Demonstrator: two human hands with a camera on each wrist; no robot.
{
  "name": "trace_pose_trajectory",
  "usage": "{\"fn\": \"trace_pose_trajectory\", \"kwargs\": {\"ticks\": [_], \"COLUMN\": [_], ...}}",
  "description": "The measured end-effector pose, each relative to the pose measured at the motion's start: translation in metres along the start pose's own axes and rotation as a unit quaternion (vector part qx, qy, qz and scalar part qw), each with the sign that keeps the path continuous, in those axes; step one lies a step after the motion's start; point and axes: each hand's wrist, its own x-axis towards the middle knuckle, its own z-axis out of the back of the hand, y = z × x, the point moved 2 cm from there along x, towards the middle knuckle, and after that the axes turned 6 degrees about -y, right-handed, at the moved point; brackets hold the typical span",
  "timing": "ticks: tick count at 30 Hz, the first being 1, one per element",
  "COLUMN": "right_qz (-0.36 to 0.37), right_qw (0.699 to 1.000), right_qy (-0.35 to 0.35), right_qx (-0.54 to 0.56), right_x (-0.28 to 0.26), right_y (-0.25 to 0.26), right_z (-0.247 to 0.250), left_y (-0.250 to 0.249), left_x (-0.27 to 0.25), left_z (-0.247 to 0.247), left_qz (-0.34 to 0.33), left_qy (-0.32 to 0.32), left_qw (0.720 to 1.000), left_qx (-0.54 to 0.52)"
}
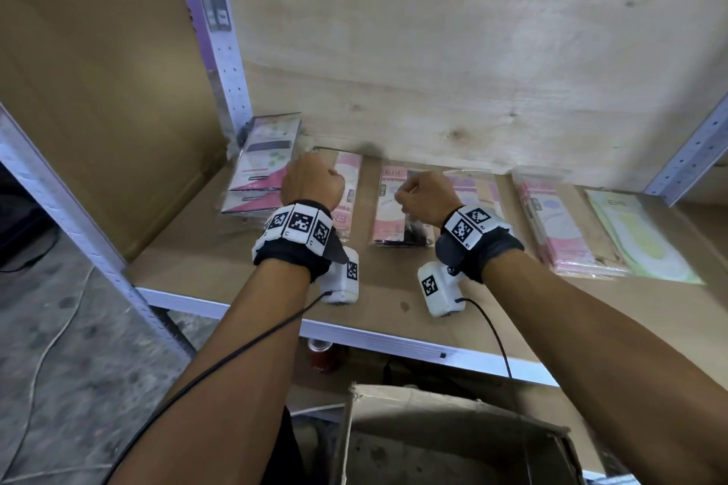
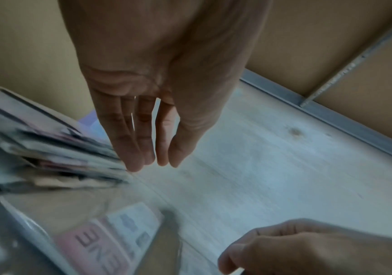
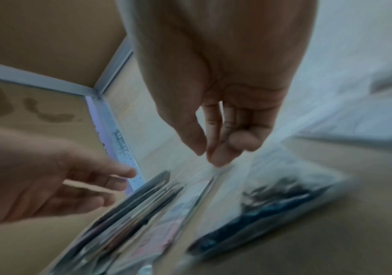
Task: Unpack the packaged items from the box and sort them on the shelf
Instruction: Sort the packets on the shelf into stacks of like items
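Several flat plastic-wrapped packages lie in a row on the brown shelf (image 1: 205, 268). A stack of packages (image 1: 264, 161) (image 2: 49, 148) leans at the far left by the post. My left hand (image 1: 313, 179) (image 2: 148, 160) hangs over a pink package (image 1: 348, 177) (image 2: 110, 240) beside that stack, fingers straight and holding nothing. My right hand (image 1: 421, 193) (image 3: 210, 156) hovers over a pink package with a dark item (image 1: 394, 209) (image 3: 272, 204), fingers loosely bent, nothing seen in them. The cardboard box (image 1: 433, 441) stands open below the shelf's front edge.
More pink packages (image 1: 559, 224) and a pale green one (image 1: 642, 236) lie to the right. Perforated metal posts (image 1: 228, 51) (image 1: 693, 154) frame the bay, with a plywood back wall and a cardboard side panel at the left. A red can (image 1: 321, 354) stands under the shelf.
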Motion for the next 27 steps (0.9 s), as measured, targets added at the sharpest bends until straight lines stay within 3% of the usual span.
{"fn": "trace_pose_trajectory", "kwargs": {"ticks": [6, 9, 15, 20, 27], "right_qz": [-0.031, -0.029, -0.051, -0.055, -0.11], "right_qw": [0.992, 0.992, 0.989, 0.991, 0.971], "right_qy": [0.08, 0.118, 0.125, 0.12, 0.119], "right_qx": [0.094, 0.023, -0.059, -0.036, 0.174], "right_x": [0.022, 0.028, 0.034, 0.034, 0.025], "right_y": [0.037, 0.056, 0.069, 0.066, 0.064], "right_z": [-0.049, -0.066, -0.08, -0.082, -0.043], "left_y": [0.036, 0.051, 0.071, 0.073, 0.069], "left_x": [0.01, 0.013, 0.015, 0.015, 0.018], "left_z": [0.03, 0.041, 0.051, 0.052, 0.044], "left_qz": [0.037, 0.049, 0.059, 0.062, 0.05], "left_qy": [-0.017, -0.015, 0.002, 0.002, 0.01], "left_qw": [0.999, 0.998, 0.997, 0.997, 0.997], "left_qx": [-0.01, -0.021, -0.051, -0.038, -0.064]}}
